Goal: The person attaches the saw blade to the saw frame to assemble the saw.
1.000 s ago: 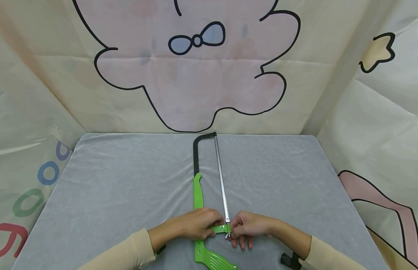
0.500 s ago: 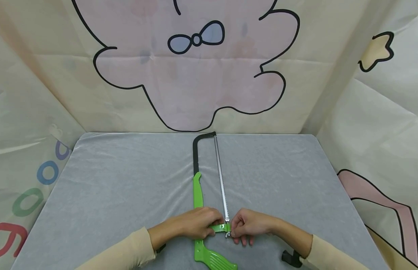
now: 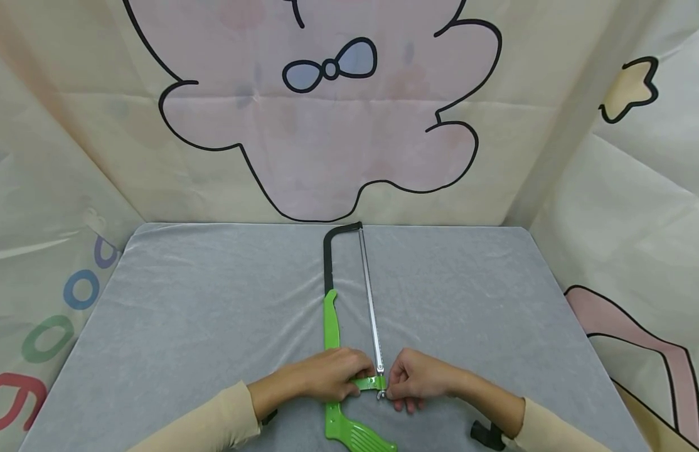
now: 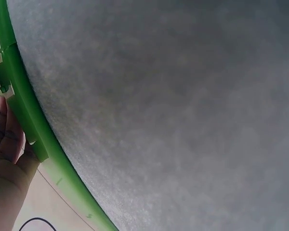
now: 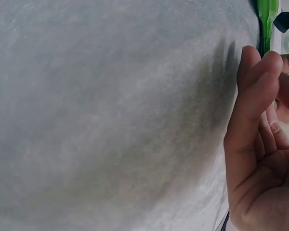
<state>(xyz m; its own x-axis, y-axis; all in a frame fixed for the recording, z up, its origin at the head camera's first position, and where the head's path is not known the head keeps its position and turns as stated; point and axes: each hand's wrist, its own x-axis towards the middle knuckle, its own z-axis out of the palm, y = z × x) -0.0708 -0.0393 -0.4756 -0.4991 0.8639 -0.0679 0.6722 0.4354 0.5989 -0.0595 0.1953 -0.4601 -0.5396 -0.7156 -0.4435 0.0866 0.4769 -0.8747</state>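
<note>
A hacksaw lies on the grey cloth, with a green handle (image 3: 355,433), a black front frame (image 3: 327,263) and a silver blade (image 3: 370,301). My left hand (image 3: 335,373) grips the green frame near the short green arm (image 3: 371,383) at the blade's near end. In the left wrist view, the left hand (image 4: 7,144) is beside the green frame (image 4: 26,106). At the end of that arm sits a small metal wing nut (image 3: 381,395), which my right hand (image 3: 420,375) pinches at its side. The right wrist view shows curled right fingers (image 5: 253,106); they hide the nut.
Grey cloth (image 3: 214,301) covers the table around the saw. A printed curtain (image 3: 355,138) hangs behind the table's far edge, with more printed cloth (image 3: 626,207) at the sides. A black strap piece (image 3: 487,435) is under the right forearm.
The right hand's fingers have shifted slightly at the wing nut, and its lower fingers are now drawn in more. The left hand and the hacksaw have stayed in place.
</note>
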